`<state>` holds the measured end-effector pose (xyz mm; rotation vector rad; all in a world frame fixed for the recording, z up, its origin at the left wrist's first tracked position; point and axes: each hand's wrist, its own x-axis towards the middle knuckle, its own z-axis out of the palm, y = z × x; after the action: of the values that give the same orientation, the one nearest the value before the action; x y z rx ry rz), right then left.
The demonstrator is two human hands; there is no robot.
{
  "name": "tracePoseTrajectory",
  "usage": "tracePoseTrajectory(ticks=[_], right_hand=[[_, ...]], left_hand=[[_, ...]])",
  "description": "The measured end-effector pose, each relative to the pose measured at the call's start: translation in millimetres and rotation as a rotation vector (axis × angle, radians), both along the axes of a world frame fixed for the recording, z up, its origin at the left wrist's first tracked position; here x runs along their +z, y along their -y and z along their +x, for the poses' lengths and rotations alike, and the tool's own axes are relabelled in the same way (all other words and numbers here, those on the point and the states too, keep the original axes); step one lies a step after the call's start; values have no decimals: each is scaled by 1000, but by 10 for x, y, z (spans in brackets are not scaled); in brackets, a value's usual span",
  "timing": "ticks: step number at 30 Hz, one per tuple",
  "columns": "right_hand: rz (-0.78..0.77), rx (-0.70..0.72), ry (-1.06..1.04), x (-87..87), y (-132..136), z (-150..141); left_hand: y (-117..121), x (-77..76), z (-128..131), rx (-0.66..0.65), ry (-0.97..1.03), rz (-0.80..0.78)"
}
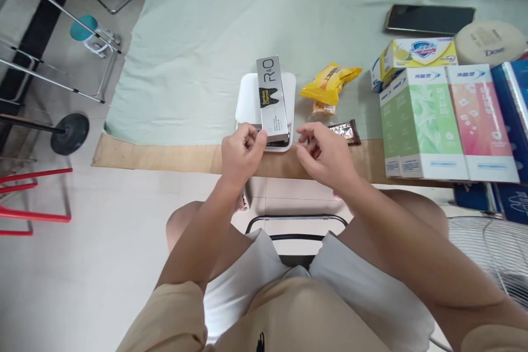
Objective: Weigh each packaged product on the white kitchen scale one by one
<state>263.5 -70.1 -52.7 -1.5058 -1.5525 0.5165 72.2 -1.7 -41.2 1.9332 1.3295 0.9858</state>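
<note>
Resting lengthwise on the white case point(246, 100), the R&O box point(271, 100) lies near the front edge of the bench point(198, 66). The left hand point(243, 153) is at the box's lower left corner, fingers curled and thumb close to them; whether it grips the box cannot be told. Just right of the case, the right hand point(324, 153) has its thumb and forefinger apart, with nothing between them. Behind it lies a brown packet point(348, 132), partly hidden, and farther back a yellow packet point(330, 83). Well to the right stand the green carton point(437, 121) and pink carton point(482, 118), side by side
</note>
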Motion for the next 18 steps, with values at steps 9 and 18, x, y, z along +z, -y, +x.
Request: tracePoseTrajectory(ticks=[9,18], right_hand=[[-69,58,-6,-44,-119,-88],[-167,85,-163,-75,-78,-130]], left_hand=[[18,37,47,-29,-64,-23],[31,45,94,-51,-31,29]])
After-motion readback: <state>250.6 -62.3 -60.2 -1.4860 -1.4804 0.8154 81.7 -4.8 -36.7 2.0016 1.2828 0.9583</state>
